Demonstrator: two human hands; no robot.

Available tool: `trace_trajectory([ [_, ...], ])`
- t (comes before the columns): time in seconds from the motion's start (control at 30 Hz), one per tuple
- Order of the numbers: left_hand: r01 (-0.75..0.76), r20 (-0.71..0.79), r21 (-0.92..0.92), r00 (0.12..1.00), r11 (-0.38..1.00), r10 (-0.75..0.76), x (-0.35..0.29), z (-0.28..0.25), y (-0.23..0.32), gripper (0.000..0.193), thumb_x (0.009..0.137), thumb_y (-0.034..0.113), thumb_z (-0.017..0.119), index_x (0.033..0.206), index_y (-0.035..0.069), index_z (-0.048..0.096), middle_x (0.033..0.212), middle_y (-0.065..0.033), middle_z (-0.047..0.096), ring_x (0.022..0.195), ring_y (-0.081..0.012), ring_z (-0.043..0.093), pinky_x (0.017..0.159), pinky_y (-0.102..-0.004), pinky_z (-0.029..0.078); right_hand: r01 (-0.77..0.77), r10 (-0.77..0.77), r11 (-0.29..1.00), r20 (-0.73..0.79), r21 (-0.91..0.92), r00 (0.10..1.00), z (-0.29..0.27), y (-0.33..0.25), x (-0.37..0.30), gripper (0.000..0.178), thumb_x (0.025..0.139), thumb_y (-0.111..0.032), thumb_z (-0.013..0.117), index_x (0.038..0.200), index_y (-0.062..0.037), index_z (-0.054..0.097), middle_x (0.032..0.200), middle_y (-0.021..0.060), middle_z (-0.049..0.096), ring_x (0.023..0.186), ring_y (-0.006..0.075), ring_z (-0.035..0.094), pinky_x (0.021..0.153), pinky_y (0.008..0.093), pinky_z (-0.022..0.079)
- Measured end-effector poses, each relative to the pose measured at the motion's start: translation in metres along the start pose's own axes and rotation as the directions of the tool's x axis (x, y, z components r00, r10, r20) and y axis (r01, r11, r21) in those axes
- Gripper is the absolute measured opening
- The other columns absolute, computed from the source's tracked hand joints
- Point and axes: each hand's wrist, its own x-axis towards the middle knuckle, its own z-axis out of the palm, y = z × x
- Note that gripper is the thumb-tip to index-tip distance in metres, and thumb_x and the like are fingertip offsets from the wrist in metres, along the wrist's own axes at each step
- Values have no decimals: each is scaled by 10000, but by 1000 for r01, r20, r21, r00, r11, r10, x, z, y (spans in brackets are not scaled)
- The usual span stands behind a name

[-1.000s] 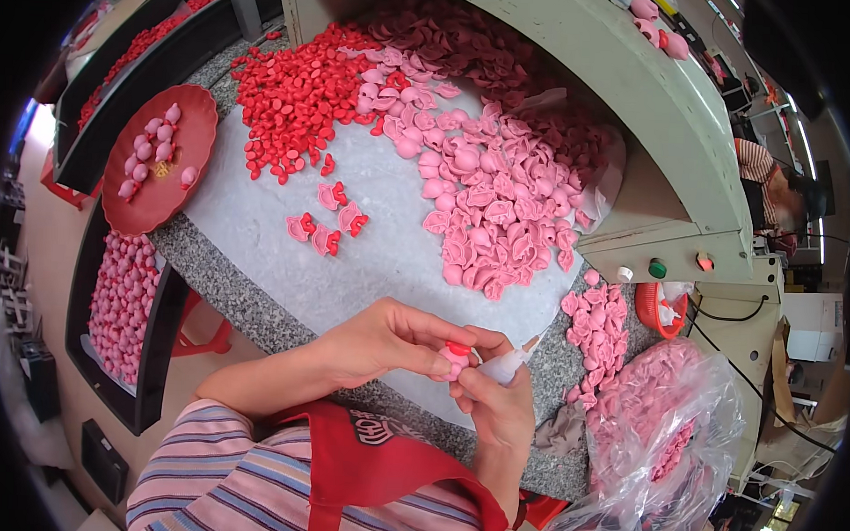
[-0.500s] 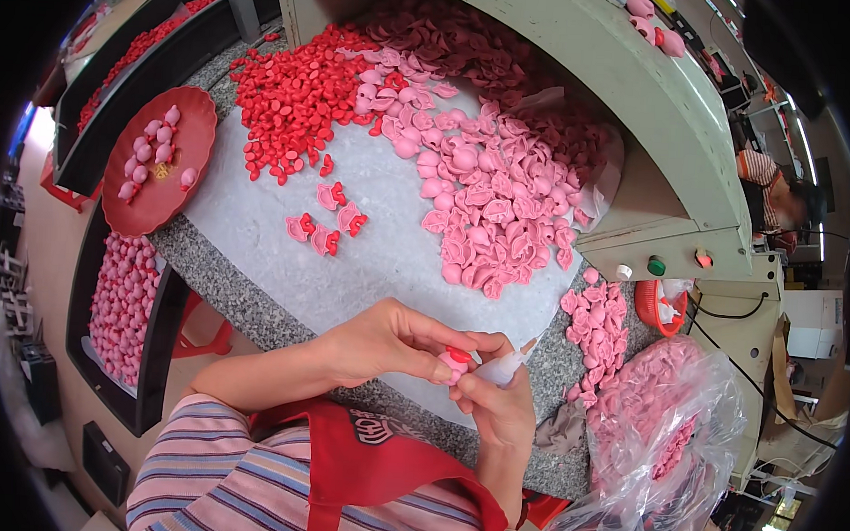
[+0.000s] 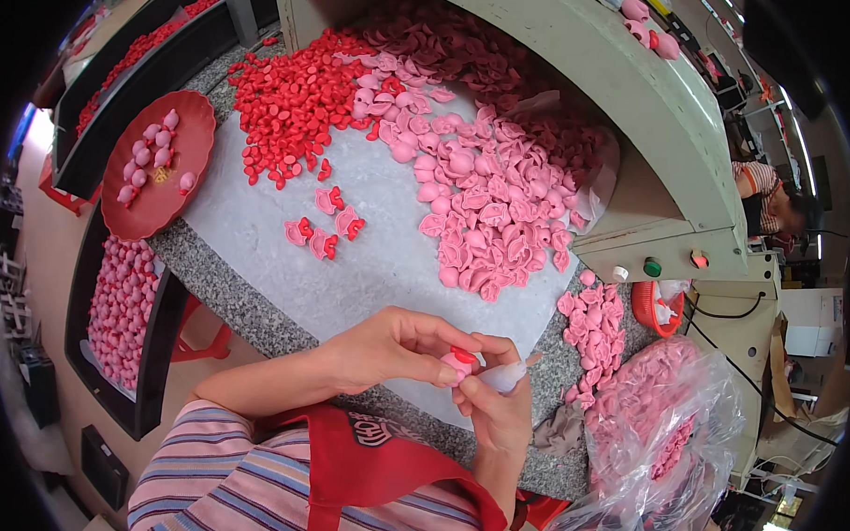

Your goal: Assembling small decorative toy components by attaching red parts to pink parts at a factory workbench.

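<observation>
Between the thumb and fingers of my left hand (image 3: 385,350) is a small rounded pink plastic piece (image 3: 453,368) with a red part on top. My right hand (image 3: 502,413) is closed around a small translucent squeeze bottle (image 3: 505,377), its narrow tip pointing up and away to the right. The right fingertips meet the pink piece, so both hands touch it over the near edge of the white sheet (image 3: 349,282). Beyond them on the sheet lie several pink half shells (image 3: 320,244) with red parts attached.
Loose red parts (image 3: 286,101) and pink shells (image 3: 502,203) are heaped under a grey-green machine housing (image 3: 628,76). A red plate (image 3: 191,131) of pink pieces stands at left, above a black bin (image 3: 155,350). At right are a plastic bag (image 3: 710,407) and red basket (image 3: 644,306).
Both hands stay nearly in place, still holding the pink piece and the bottle. The right fingers and bottle have shifted slightly; the pieces on the sheet look unchanged.
</observation>
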Motion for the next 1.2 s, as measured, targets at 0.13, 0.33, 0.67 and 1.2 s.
trace_trajectory([
  [0.13, -121, -150, 13, 981, 993, 121, 4, 6, -9, 359, 766, -54, 600, 1115, 15, 549, 1081, -115, 553, 969, -160, 555, 828, -282, 459, 219, -227, 971, -94, -92, 969, 10, -1, -1, 442, 654, 59, 669, 1064, 3, 513, 979, 87, 527, 676, 113, 552, 501, 177, 410],
  [0.33, -472, -17, 274, 869, 838, 495, 1, 15, -12, 310, 768, -39, 606, 1074, 8, 585, 1088, -141, 526, 963, -189, 551, 806, -284, 469, 546, -596, 724, 15, -422, 803, 7, 7, 0, 328, 630, 99, 683, 931, -8, 608, 975, 87, 504, 790, 133, 528, 672, 226, 442],
  [0.67, -539, 1, 411, 806, 735, 591, -2, 18, -13, 218, 761, -74, 590, 966, -10, 629, 1093, -145, 510, 961, -206, 563, 809, -283, 502, 640, -655, 628, 142, -443, 742, 8, 7, 1, 344, 601, 53, 733, 898, -13, 574, 997, 143, 530, 919, 210, 530, 762, 289, 457],
  [1.2, -594, -65, 304, 767, 744, 639, -1, 13, -30, 120, 797, -38, 572, 905, 13, 591, 1007, -93, 428, 918, -152, 507, 808, -270, 442, 679, -726, 436, 215, -590, 653, 13, 10, 4, 288, 626, 20, 733, 879, 8, 596, 941, 168, 585, 839, 233, 584, 707, 297, 487],
])
